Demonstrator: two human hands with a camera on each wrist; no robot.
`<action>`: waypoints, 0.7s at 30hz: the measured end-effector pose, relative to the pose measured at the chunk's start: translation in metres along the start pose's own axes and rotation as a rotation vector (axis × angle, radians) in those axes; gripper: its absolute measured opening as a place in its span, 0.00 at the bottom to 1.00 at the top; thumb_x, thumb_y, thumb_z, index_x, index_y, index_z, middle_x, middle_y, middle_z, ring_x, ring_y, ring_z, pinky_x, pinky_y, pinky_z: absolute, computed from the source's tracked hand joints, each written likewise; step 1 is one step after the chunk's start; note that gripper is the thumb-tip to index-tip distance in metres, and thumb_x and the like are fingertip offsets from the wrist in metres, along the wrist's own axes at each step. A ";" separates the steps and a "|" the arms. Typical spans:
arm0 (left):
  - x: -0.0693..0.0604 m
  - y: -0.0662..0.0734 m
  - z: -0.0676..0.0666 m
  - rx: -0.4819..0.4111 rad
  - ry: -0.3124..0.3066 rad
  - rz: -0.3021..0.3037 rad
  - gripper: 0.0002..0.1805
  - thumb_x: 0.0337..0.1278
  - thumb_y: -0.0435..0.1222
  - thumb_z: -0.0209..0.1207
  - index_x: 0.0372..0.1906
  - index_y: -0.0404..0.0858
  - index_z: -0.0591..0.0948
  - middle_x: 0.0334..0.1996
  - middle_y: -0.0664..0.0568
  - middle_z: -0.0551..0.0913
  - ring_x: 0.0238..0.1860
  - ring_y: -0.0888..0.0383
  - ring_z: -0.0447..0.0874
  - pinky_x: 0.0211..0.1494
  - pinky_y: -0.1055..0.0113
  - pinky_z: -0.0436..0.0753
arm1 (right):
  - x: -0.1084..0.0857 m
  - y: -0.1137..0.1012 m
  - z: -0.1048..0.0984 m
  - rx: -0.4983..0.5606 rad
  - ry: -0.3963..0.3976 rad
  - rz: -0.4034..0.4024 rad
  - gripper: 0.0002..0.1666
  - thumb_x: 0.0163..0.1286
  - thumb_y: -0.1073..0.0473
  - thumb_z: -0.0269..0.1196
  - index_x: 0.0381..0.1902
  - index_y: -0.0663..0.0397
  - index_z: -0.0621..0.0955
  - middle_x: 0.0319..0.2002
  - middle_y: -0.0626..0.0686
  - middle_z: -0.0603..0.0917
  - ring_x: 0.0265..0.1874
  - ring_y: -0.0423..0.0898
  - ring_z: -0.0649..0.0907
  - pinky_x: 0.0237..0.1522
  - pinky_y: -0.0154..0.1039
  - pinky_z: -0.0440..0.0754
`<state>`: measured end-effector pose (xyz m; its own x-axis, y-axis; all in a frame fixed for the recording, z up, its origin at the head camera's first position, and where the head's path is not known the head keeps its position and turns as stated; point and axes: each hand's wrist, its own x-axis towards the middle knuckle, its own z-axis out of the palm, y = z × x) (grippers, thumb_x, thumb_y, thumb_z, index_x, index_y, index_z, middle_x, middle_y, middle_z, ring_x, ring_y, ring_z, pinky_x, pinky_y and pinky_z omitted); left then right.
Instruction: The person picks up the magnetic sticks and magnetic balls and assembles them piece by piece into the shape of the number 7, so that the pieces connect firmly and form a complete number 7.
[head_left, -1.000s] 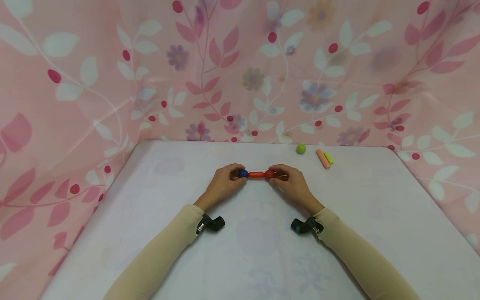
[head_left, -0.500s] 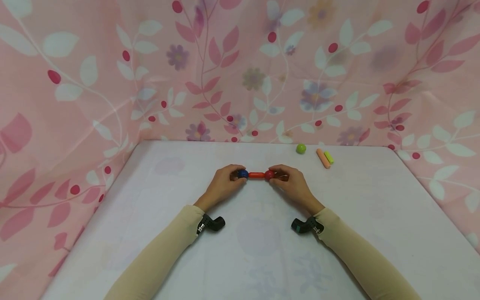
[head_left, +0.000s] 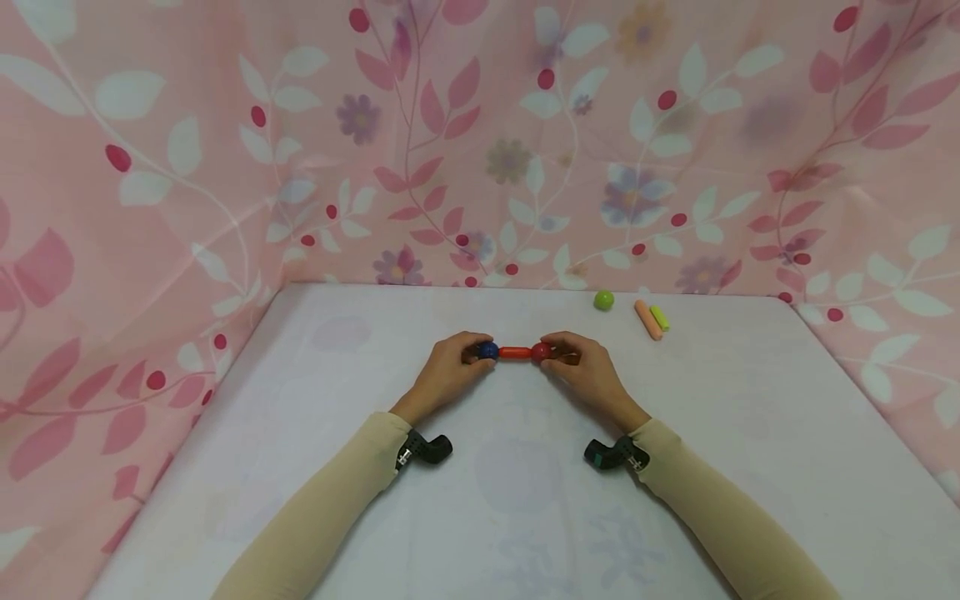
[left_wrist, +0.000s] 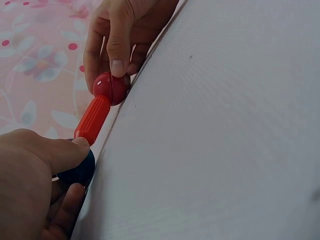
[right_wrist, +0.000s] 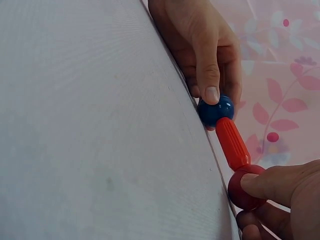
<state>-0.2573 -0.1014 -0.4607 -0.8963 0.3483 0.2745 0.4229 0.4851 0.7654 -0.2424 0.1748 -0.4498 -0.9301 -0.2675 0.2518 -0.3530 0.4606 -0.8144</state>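
Beige sleeves (head_left: 322, 500) are seen nearest, extended over the white surface (head_left: 517, 533), a black wrist device (head_left: 432, 450) being worn at each cuff. Beyond them, a blue ball (head_left: 489, 350) is pinched between the thumb and fingers of the left hand (head_left: 446, 372), and a red ball (head_left: 541, 352) is pinched likewise by the right hand (head_left: 590, 372). Between the balls a red-orange rod (head_left: 515, 353) is held lengthwise, met by a ball at each end, so that one straight piece is formed; whether it is rested on the surface or held just above cannot be told. Compared with the preceding second, no change of grip or arrangement is shown; only the whole head view is shifted slightly, hands and background together, as by a small head movement. The work is therefore judged to be at a steady hold, both joints apparently closed, though their firmness cannot be judged by sight. Farther back, to the right, an orange rod (head_left: 648, 320) and a shorter yellow-green rod (head_left: 660, 318) are laid side by side, a green ball (head_left: 603, 300) being placed near them, unattached. Behind, a pink floral cloth (head_left: 450, 125) is hung.
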 end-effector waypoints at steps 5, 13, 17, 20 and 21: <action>0.000 0.001 0.000 0.008 0.005 0.001 0.21 0.65 0.34 0.71 0.61 0.36 0.84 0.52 0.47 0.86 0.45 0.56 0.85 0.53 0.60 0.83 | 0.000 0.000 0.000 0.004 0.005 0.006 0.23 0.68 0.67 0.72 0.61 0.61 0.83 0.51 0.55 0.87 0.48 0.51 0.85 0.51 0.44 0.83; 0.000 0.001 0.001 0.030 -0.002 0.017 0.21 0.64 0.35 0.71 0.61 0.36 0.84 0.52 0.47 0.85 0.44 0.56 0.84 0.52 0.60 0.83 | -0.001 0.001 0.000 0.023 0.005 0.003 0.22 0.68 0.69 0.72 0.59 0.61 0.84 0.51 0.57 0.87 0.49 0.53 0.85 0.53 0.48 0.83; 0.000 0.000 0.001 0.033 -0.001 0.024 0.21 0.65 0.35 0.71 0.61 0.35 0.84 0.52 0.47 0.85 0.44 0.56 0.84 0.52 0.60 0.83 | -0.001 0.001 0.000 0.030 0.003 0.011 0.22 0.67 0.70 0.71 0.59 0.61 0.84 0.51 0.56 0.87 0.49 0.52 0.85 0.53 0.47 0.83; 0.000 0.001 0.000 0.026 0.002 0.026 0.21 0.64 0.34 0.71 0.60 0.35 0.84 0.52 0.47 0.85 0.44 0.55 0.84 0.52 0.60 0.84 | -0.001 0.000 -0.001 0.028 -0.003 0.020 0.22 0.68 0.70 0.71 0.60 0.61 0.83 0.51 0.57 0.87 0.48 0.52 0.85 0.52 0.45 0.83; 0.000 0.001 0.000 0.024 0.002 0.025 0.21 0.64 0.34 0.71 0.60 0.35 0.84 0.52 0.47 0.85 0.44 0.55 0.84 0.52 0.60 0.84 | 0.000 0.000 -0.001 0.028 -0.004 0.021 0.22 0.68 0.70 0.71 0.60 0.61 0.83 0.51 0.57 0.87 0.48 0.52 0.85 0.52 0.45 0.83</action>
<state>-0.2570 -0.1010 -0.4601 -0.8859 0.3585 0.2945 0.4479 0.4954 0.7443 -0.2423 0.1761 -0.4491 -0.9368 -0.2617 0.2323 -0.3303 0.4421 -0.8339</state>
